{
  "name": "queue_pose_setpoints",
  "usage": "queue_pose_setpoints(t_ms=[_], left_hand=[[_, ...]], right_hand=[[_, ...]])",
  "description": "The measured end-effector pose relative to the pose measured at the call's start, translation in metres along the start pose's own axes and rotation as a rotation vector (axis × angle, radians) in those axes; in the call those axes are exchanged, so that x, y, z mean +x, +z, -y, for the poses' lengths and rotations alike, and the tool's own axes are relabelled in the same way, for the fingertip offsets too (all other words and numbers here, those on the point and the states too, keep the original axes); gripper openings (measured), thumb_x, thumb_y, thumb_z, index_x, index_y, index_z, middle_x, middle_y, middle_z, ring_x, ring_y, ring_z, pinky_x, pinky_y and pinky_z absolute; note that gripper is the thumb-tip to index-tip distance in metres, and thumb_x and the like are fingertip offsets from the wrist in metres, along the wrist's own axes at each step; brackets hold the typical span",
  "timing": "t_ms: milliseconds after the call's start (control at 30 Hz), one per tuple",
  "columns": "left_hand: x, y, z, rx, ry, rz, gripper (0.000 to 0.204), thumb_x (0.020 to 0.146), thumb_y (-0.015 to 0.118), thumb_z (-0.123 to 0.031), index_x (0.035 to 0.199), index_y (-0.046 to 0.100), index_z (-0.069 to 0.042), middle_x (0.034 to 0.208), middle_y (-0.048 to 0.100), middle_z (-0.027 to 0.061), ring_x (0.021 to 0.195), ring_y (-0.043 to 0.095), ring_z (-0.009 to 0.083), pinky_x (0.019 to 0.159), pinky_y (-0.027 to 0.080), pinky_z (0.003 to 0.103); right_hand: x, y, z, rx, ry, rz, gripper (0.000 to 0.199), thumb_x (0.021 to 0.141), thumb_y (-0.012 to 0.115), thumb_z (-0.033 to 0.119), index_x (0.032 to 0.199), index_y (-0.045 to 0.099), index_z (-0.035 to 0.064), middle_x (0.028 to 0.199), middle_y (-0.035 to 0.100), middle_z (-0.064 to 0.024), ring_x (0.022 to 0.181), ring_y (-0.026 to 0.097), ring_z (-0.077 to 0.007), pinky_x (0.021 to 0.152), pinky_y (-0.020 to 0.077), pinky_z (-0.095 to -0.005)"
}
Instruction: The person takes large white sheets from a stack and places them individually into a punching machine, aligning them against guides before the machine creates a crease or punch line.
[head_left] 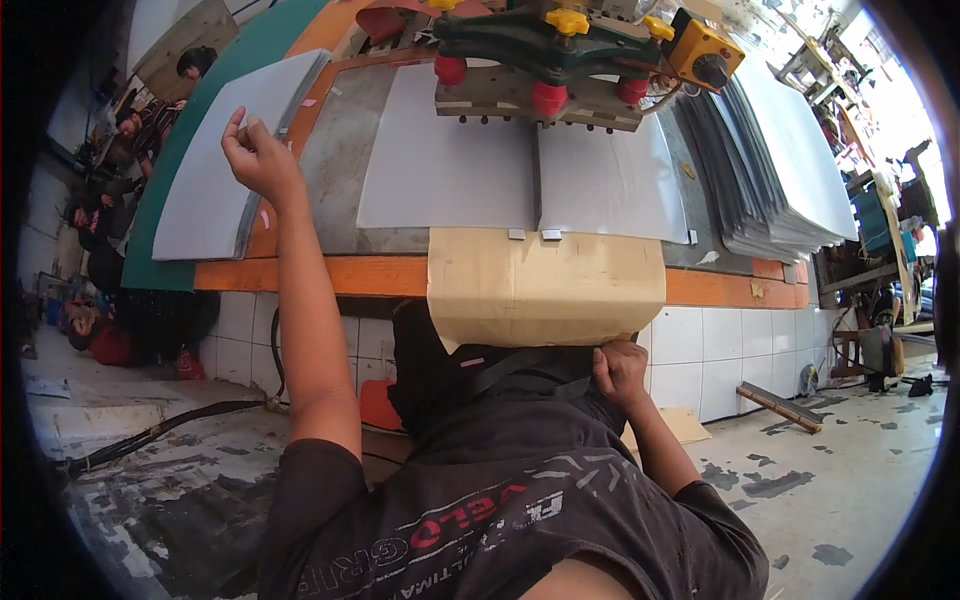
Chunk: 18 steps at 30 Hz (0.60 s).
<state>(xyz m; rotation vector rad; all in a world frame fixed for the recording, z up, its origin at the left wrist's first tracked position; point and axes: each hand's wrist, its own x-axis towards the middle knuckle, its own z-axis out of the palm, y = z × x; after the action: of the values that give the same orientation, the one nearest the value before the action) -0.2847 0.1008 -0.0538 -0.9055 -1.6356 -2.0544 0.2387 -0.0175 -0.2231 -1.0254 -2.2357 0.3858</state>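
Note:
My left hand (258, 160) is raised above the stack of white sheets (225, 170) on the left of the table. Its fingers are loosely bent and apart, with nothing between them. My right hand (620, 373) is closed in a fist by the lower right corner of a tan board (550, 290); whatever it grips, if anything, is hidden. The board hangs over the table's front edge. Behind it, a large whitish sheet (450, 180) lies flat, a dark strip (538, 175) running down its middle. Two small metal clips (550, 235) sit at the board's top edge.
Over the sheet's far part stands a green press frame (540, 50) with red and yellow knobs and a metal bar (540, 105). A yellow control box (705, 55) is at its right. Thick layered sheets (790, 150) are piled on the right. Other people (130, 130) sit far left.

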Motion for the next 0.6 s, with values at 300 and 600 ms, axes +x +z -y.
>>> queue_pose_setpoints(t_ms=[300, 600], left_hand=[[0.0005, 0.0005, 0.0043, 0.025, 0.024, -0.013, 0.028, 0.097, 0.057, -0.014, 0.121, 0.064, 0.000, 0.086, 0.056, 0.0026, 0.075, 0.052, 0.0140, 0.070, 0.047, 0.031], [0.0001, 0.0014, 0.0029, -0.027, 0.013, -0.018, 0.027, 0.097, 0.058, -0.013, 0.120, 0.064, 0.000, 0.085, 0.055, 0.0023, 0.075, 0.051, 0.0143, 0.070, 0.045, 0.031]], right_hand=[[0.0017, 0.0024, 0.0017, 0.034, 0.002, -0.031, 0.031, 0.086, 0.061, 0.010, 0.058, 0.048, 0.0052, 0.055, 0.049, -0.0139, 0.052, 0.053, -0.0366, 0.052, 0.0394, -0.0465], [0.0011, 0.0031, 0.0017, 0.029, 0.012, -0.028, 0.031, 0.086, 0.062, 0.010, 0.058, 0.048, 0.0048, 0.056, 0.049, -0.0142, 0.052, 0.053, -0.0371, 0.053, 0.0398, -0.0467]])
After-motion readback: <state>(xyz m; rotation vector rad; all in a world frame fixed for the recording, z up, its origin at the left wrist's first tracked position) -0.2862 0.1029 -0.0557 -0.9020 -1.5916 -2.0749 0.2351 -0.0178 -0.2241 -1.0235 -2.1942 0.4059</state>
